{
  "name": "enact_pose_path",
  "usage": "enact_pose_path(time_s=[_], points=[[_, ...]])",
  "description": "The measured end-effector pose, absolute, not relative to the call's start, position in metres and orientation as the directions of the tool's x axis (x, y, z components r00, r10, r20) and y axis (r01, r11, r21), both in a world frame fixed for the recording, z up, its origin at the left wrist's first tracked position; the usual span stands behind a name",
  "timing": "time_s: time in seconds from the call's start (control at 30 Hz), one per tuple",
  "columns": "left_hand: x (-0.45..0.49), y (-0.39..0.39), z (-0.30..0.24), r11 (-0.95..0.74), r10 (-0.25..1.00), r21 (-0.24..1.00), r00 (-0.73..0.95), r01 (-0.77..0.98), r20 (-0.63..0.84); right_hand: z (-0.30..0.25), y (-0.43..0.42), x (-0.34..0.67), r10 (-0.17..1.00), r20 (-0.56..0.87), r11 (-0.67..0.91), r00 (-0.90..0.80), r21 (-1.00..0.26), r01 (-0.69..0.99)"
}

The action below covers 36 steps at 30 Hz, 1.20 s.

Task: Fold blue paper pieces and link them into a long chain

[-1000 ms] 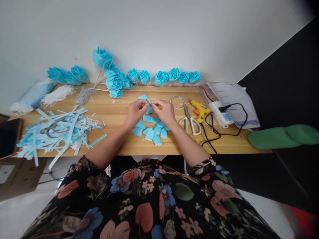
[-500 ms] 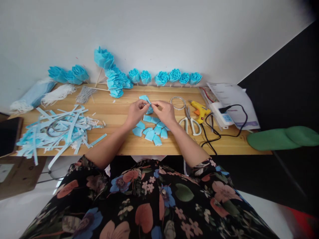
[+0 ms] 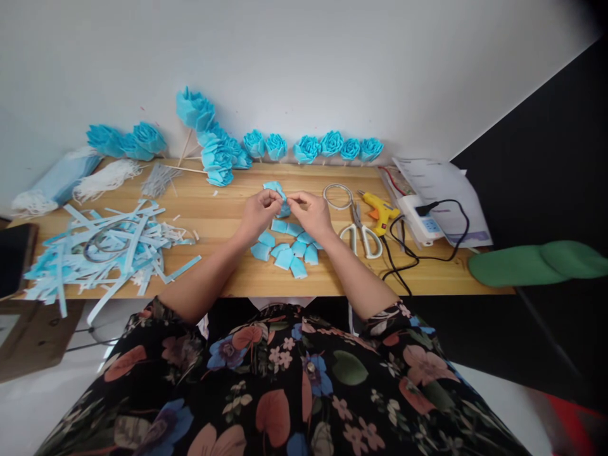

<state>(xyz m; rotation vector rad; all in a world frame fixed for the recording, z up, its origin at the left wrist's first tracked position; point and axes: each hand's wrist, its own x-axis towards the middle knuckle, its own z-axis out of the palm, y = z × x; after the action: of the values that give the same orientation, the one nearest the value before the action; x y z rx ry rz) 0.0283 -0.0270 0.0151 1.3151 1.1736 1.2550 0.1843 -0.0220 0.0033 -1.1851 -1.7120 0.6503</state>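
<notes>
Between my two hands is a small light-blue fabric petal (image 3: 285, 207), pinched at its edges by the fingertips. My left hand (image 3: 259, 212) is closed on its left side, thumb against the fingers. From the right, my right hand (image 3: 311, 210) grips it the same way, so the fingers hide part of it. Another blue piece (image 3: 272, 186) shows just behind my left fingertips; whether it joins the held petal I cannot tell. Several loose cut blue petals (image 3: 284, 258) lie on the wooden table (image 3: 223, 253) beneath and in front of my hands.
White-handled scissors (image 3: 373, 246), a thin ring (image 3: 325, 201) and a yellow glue gun (image 3: 384, 210) with its cord lie right, by a power strip (image 3: 424, 221). Blue fabric flowers (image 3: 306, 149) line the wall. Left are a scrap pile (image 3: 133, 244) and face masks (image 3: 64, 180).
Both hands keep their pinch on the petal, with only slight finger movement. The whole view has shifted a little.
</notes>
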Motion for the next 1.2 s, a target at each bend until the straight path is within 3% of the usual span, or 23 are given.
enact_pose_path(time_s=[0.27,0.57,0.73,0.9,1.03,1.2], points=[[0.0291,-0.0265,0.0191,-0.037,0.999,0.999,-0.02,-0.01,0.037,0.0027,-0.0149,0.189,0.96,0.277,0.28,-0.046,-0.937,0.211],[0.0239,-0.0264,0.0173,-0.035,0.999,0.991,-0.046,-0.127,0.029,0.005,-0.014,0.1872,0.976,0.219,0.219,-0.008,-0.976,0.016],[0.0221,-0.0257,0.0151,-0.034,0.992,0.993,0.118,-0.111,0.047,0.0057,-0.015,0.1875,0.978,0.202,0.204,-0.049,-0.978,0.042],[0.0234,-0.0256,0.0143,-0.056,0.995,0.998,0.085,-0.043,0.06,0.0072,-0.0173,0.188,0.966,0.206,0.225,-0.154,-0.967,0.116],[0.025,-0.0262,0.0149,-0.069,0.994,0.998,0.087,-0.001,0.069,0.0066,-0.0173,0.1884,0.962,0.236,0.261,-0.137,-0.942,0.21],[0.0238,-0.0245,0.0157,-0.044,0.994,0.998,0.098,-0.045,0.048,0.007,-0.016,0.1903,0.96,0.243,0.269,-0.141,-0.94,0.211]])
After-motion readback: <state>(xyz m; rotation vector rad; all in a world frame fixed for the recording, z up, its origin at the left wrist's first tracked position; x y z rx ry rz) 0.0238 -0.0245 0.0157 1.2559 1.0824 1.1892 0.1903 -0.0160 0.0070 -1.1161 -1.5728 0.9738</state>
